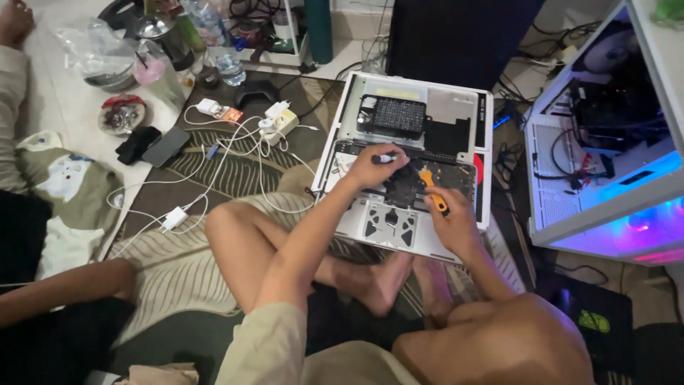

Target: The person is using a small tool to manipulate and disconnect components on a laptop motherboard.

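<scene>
An opened silver laptop (388,232) lies upside down on the floor in front of my crossed legs, its inner boards showing. My left hand (370,168) grips a small screwdriver (385,158) with a dark handle and light tip, held over the laptop's upper left part. My right hand (450,221) holds an orange pry tool (432,192) whose end rests on the dark board near the middle. A black tray of screwdriver bits (392,116) sits on the removed silver bottom cover (456,107) just behind the laptop.
White chargers and cables (274,125) sprawl on the patterned rug at left. Bottles, a plastic cup and a bag stand at the back left. A white computer case (605,164) with coloured lights is at right. Another person's leg (64,292) lies at the lower left.
</scene>
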